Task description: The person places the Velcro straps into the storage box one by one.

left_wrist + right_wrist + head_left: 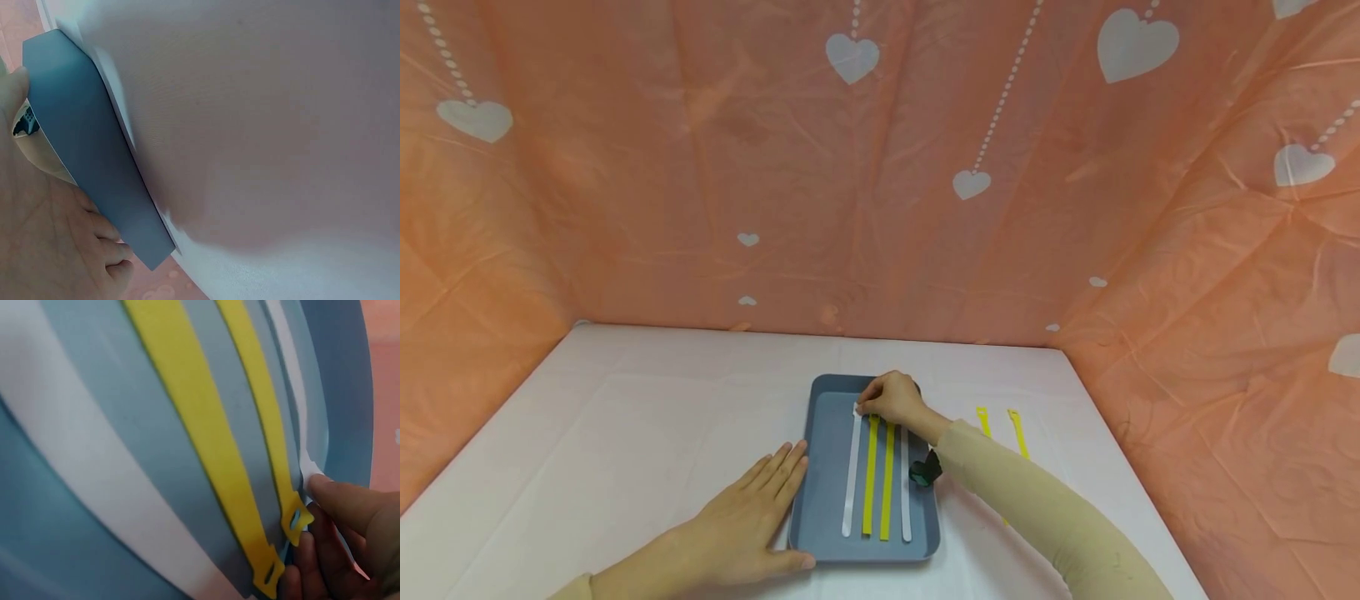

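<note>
A blue-grey rectangular tray (823, 492) holds two white and two yellow strap-style cable ties lying lengthwise side by side, each with a slotted head at the far end where visible. My right hand (895, 398) pinches the head of the leftmost white cable tie (852, 483) between thumb and fingers. Beside it lie a yellow cable tie (269, 412) and another yellow one (200, 437); the other white cable tie (112, 450) is on the right. With fingers straight, my left hand (741, 521) rests against the tray's left side, its thumb near the front corner.
Two more yellow cable ties (1018, 433) lie on the white table (647, 417) right of the tray, partly hidden by my right forearm. A small dark device (927, 469) hangs beneath the right wrist. An orange heart-print curtain (850, 208) encloses the back and sides.
</note>
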Motion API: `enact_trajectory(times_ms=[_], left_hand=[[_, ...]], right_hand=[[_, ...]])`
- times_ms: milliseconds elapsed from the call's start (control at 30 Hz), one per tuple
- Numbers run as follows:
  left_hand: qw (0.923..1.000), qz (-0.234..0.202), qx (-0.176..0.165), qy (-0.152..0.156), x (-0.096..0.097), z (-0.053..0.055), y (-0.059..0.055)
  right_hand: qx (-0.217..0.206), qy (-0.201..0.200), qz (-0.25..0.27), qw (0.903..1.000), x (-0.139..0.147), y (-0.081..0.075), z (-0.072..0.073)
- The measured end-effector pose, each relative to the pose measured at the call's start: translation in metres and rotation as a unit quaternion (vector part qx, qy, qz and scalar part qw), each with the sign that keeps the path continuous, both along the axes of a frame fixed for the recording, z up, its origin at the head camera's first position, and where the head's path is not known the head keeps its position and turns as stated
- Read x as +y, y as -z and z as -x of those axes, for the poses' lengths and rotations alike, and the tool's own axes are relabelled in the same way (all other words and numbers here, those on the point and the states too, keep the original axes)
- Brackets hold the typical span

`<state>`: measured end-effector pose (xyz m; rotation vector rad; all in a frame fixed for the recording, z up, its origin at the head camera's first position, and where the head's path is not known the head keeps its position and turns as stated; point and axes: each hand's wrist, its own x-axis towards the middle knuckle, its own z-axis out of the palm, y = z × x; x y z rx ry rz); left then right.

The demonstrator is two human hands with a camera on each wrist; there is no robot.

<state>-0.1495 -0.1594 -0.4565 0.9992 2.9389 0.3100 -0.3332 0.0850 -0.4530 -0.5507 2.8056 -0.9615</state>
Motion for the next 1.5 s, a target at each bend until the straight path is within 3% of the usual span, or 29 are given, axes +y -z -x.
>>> enact_trajectory(times_ms=[500,767,1000,1500], left_hand=[[1.0,0.0,-0.004,-0.004,0.001,0.001,0.0],[0.9998,0.004,0.018,0.002,0.001,0.001,0.001],[0.9997,0.002,0.024,-0.004,0.001,0.0,0.003],[0.9996,0.003,0.029,-0.003,0.002,0.0,0.002]], right_hand=[[0.027,-0.025,-0.008,0.9993,-0.002,0.006,0.002],[0.017,-0.017,0.008,0.9997,0.001,0.001,-0.002],[0.008,-0.001,0.025,0.9996,0.0,-0.008,-0.007],[0.017,-0.029,0.091,0.9952,0.02,-0.044,-0.023]])
